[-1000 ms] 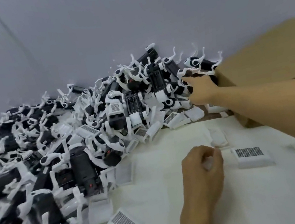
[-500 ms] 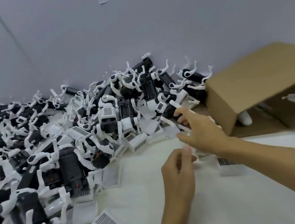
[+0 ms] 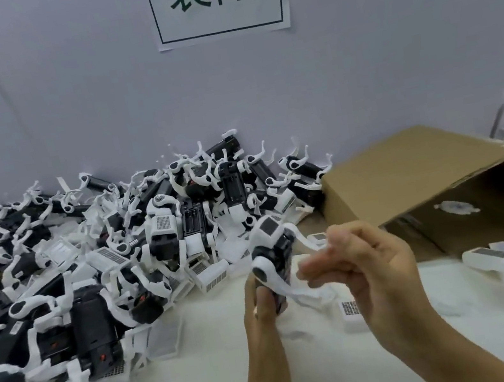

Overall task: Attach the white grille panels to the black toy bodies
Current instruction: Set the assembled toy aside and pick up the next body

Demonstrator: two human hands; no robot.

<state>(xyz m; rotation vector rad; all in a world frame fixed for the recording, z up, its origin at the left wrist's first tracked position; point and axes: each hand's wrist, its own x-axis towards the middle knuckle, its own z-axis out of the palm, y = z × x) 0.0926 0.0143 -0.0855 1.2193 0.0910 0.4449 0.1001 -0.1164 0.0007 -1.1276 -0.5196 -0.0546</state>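
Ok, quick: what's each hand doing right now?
Left hand: grips the toy body from below.
Right hand: blurred, fingers mostly straight beside the toy's white leg; a grip cannot be told.

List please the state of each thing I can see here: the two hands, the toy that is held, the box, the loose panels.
Left hand: grips the held toy from below.
Right hand: blurred, fingers loosely bent, beside the toy; holds nothing visible.
Held toy: lifted off the table, grille panel on top.
Cardboard box: on its side, open.
Loose grille panel: lying on the table.
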